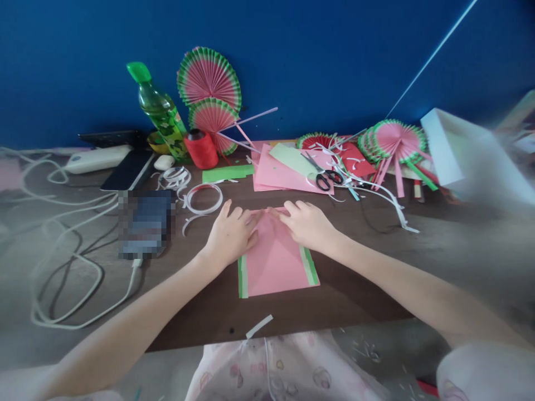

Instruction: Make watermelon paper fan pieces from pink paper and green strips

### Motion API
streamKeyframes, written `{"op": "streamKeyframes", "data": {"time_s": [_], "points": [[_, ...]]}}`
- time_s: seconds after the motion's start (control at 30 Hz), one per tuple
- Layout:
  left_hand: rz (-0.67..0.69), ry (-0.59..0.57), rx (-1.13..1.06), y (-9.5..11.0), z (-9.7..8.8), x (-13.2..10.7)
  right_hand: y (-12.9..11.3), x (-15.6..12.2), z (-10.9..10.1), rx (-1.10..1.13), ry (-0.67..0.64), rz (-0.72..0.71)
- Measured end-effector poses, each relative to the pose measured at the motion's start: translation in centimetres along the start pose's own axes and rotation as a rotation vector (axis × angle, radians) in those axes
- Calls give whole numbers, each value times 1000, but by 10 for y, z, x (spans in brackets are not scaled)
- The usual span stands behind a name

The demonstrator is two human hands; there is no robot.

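A pink paper sheet [276, 262] with green strips along its left and right edges lies on the brown table [359, 301] in front of me. My left hand [232, 234] rests on its upper left part, fingers curled and pinching the far edge. My right hand [307, 223] presses the upper right part, its fingers also pinching that far edge, where the paper is folded over. The fingertips of both hands nearly meet at the fold.
Behind lie black scissors [328, 178] on loose pink sheets [280, 172], a red thread spool [201, 149], a green bottle [161, 111], pleated paper fans [209, 75], more fans [395, 139], paper strips [203, 197]. A phone [146, 223] and white cables [62, 267] sit left.
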State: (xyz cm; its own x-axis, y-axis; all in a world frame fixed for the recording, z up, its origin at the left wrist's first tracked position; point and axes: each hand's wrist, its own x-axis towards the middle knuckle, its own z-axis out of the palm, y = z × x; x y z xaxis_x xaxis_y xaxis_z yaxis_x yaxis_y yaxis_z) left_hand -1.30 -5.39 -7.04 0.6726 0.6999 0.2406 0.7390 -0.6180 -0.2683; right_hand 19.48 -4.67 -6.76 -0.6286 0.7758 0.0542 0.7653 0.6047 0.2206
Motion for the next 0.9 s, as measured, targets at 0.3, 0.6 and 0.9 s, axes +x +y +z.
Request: {"op": "streamKeyframes", "data": {"time_s": [0.3,0.6,0.9], "points": [[-137,-40,-39,10,-3,-1,-1,3,-2,38,12,-6],[-232,120,-77,6,7,-6,1,-5,9,131,102,124],[-204,70,-205,-7,20,7,21,19,14,592,186,203]]}}
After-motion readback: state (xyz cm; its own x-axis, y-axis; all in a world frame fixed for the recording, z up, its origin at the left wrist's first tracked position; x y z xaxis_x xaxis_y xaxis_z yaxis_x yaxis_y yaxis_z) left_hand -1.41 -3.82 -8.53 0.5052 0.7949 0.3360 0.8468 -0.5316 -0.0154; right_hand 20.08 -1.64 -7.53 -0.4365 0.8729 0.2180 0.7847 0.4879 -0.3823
